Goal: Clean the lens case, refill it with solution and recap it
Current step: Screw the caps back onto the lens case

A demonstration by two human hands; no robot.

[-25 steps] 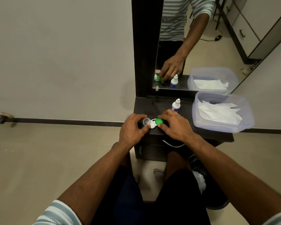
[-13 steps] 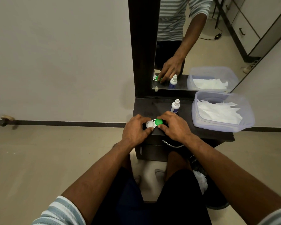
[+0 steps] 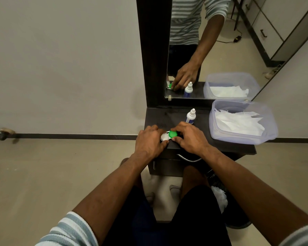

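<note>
Lens case (image 3: 169, 136) is found at the near edge of the dark vanity shelf (image 3: 212, 144), held between both hands. Its white cap (image 3: 164, 137) is pinched by the curled thumb and fingers of the left hand (image 3: 148, 140), while the green cap (image 3: 173, 134) is ringed by the curled fingers of the right hand (image 3: 191, 137), thumb at its near side. From this, the recapping step is judged to be under way; whether either cap is fully screwed down cannot be told. The case is judged light, rigid and smooth, likely slippery if wet, so it is best steadied by 1 cap rim while the other is turned. Just behind the right hand, a small solution bottle (image 3: 191, 116) stands upright and capped. Further right, a clear plastic tub (image 3: 267, 137) of white tissues (image 3: 238, 123) is seen, and beyond, a mirror (image 3: 212, 50) reflects the scene.
</note>
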